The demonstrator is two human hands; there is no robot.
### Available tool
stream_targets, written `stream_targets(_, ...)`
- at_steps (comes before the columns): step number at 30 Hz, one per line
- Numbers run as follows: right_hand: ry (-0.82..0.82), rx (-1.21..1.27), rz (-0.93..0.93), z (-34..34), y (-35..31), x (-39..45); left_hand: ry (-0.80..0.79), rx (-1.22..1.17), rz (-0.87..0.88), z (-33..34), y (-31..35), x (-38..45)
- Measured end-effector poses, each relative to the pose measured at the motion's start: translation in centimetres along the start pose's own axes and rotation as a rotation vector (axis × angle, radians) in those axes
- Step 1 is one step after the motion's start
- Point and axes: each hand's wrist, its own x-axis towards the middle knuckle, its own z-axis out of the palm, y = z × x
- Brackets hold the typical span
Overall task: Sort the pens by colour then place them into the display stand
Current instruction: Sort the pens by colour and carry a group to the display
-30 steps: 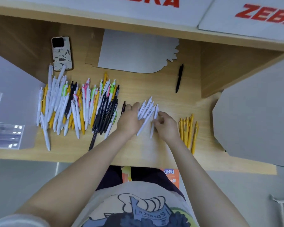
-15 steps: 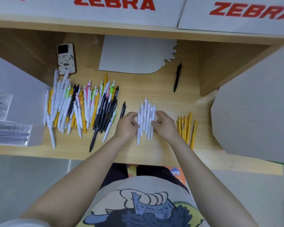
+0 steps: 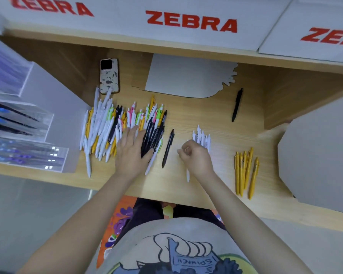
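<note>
Left hand (image 3: pixel 132 149) lies flat on the big mixed heap of plastic pens (image 3: pixel 115 129) at the left of the wooden surface (image 3: pixel 186 115). Just right, one black pen (image 3: pixel 167 148) lies alone, then the right hand (image 3: pixel 196 157) on the white pen bundle (image 3: pixel 202 137). Farther right sit the yellow pens (image 3: pixel 246 171); behind the heap, a phone (image 3: pixel 109 76).

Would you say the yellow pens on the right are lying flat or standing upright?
Lying flat: the yellow pens rest side by side on the wooden desk, apart from both hands.
</note>
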Motion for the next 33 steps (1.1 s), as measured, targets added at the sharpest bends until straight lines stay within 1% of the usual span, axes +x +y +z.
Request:
stream_targets(1, -0.021, -0.025, 0.003, 1.0, -0.8, 0.3, -0.032, 0.087, 0.012, -0.2, -1.4, 0.2)
stream_targets(3, -0.039, -0.092, 0.018, 2.9, -2.2, 0.9, -0.072, 0.189, 0.043, -0.4, -3.8, 0.8)
stream_targets(6, -0.047, -0.191, 0.119, 5.2, -3.7, 1.9, -0.143, 0.226, 0.041, -0.7, -6.4, 1.5)
stream_targets(8, -0.022, -0.231, 0.190, 6.0, -4.4, 2.3, -0.148, 0.249, 0.065, -0.7, -7.6, 1.7)
stream_targets(10, 0.008, -0.198, 0.250, 6.3, -4.8, 2.7, -0.165, 0.299, 0.098, -0.6, -8.2, 1.9)
stream_targets(13, 0.065, -0.042, 0.297, 6.3, -5.3, 3.0, -0.179, 0.332, 0.124, -0.4, -8.5, 1.9)
stream_targets(16, 0.073, 0.119, 0.295, 7.0, -5.9, 2.8, -0.170, 0.285, 0.119, -0.1, -8.6, 2.1)
stream_targets(18, 0.068, 0.135, 0.300, 7.8, -6.4, 2.7, -0.182, 0.241, 0.129, -0.2, -8.7, 2.3)
stream_targets(21, 0.126, 0.178, 0.338, 8.8, -7.4, 2.9, -0.153, 0.151, 0.184, -0.5, -9.6, 2.5)
stream_targets(25, 0.175, 0.140, 0.373, 10.1, -8.8, 3.4, -0.113, 0.172, 0.264, -0.4, -11.3, 2.6)
stream_targets(28, 0.202, 0.090, 0.377, 10.9, -9.4, 3.8, -0.122, 0.195, 0.278, -0.5, -11.6, 2.8)
stream_targets(33, 0.229, 0.116, 0.369, 10.6, -9.4, 3.8, -0.127, 0.181, 0.275, -0.5, -11.5, 2.8)
